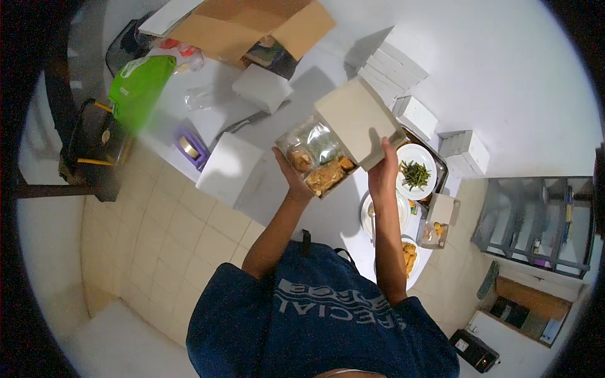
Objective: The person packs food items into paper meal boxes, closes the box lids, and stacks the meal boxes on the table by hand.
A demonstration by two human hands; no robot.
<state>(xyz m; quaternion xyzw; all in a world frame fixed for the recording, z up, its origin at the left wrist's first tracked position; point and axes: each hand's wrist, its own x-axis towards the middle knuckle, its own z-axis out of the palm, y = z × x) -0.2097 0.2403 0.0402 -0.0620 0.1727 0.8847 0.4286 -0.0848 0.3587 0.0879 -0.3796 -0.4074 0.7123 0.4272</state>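
An open cardboard food box (310, 184) is held up over the table in front of me. Inside it are fried food pieces (326, 177), a browned item (300, 159) and clear plastic packets (322, 143). My left hand (293, 176) grips the box's left side, its thumb along the wall. At the right, my right hand (383, 167) holds the box near the raised lid (356, 120), with fingers against the lid's edge. The fingers under the box are hidden.
Plates of green vegetables (416, 176) and fried food (409, 257) stand at right beside another open box (439, 220). White boxes (261, 87) and stacked cartons (394, 69) lie farther back. A purple tape dispenser (191, 150) sits at the table's left edge.
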